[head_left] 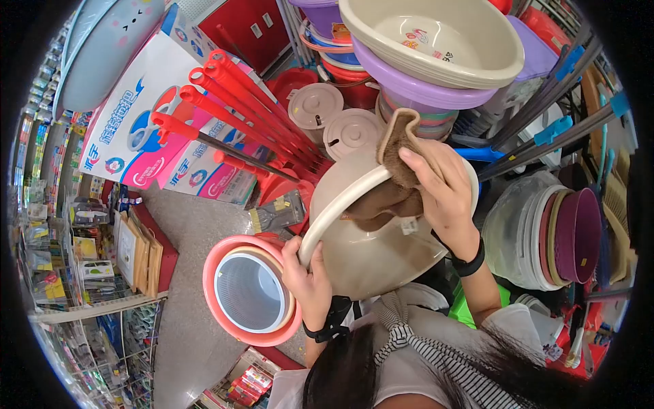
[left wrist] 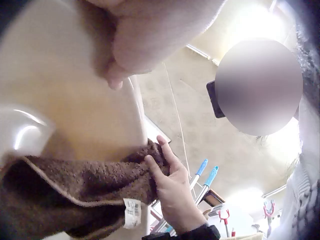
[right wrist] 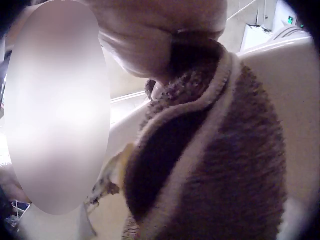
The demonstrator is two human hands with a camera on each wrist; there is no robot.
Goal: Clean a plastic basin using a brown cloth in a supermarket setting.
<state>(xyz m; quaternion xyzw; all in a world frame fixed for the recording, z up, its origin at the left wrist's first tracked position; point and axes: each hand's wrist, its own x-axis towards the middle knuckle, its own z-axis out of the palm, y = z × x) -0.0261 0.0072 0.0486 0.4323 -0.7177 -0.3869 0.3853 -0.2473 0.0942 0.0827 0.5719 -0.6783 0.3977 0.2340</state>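
A large beige basin (head_left: 354,266) is held tilted in front of the body, its inside facing the person. On its left, my left hand (head_left: 308,279) grips the rim, thumb inside. My right hand (head_left: 446,191) pinches a brown towel (head_left: 398,153) over the upper rim, and part of the cloth hangs into the basin. In the left wrist view, a white label (left wrist: 132,214) shows on the towel's edge beside the right hand (left wrist: 175,192). Folds of the towel (right wrist: 225,165) fill much of the right wrist view, below the right hand.
Red-handled mops (head_left: 238,116) and large printed boxes (head_left: 136,123) stand at the left. Nested pink and blue baskets (head_left: 251,290) sit on the floor. Stacked basins (head_left: 436,41) rise behind, with lidded buckets (head_left: 351,133) before them. More tubs (head_left: 578,235) and grey poles (head_left: 552,146) flank the right.
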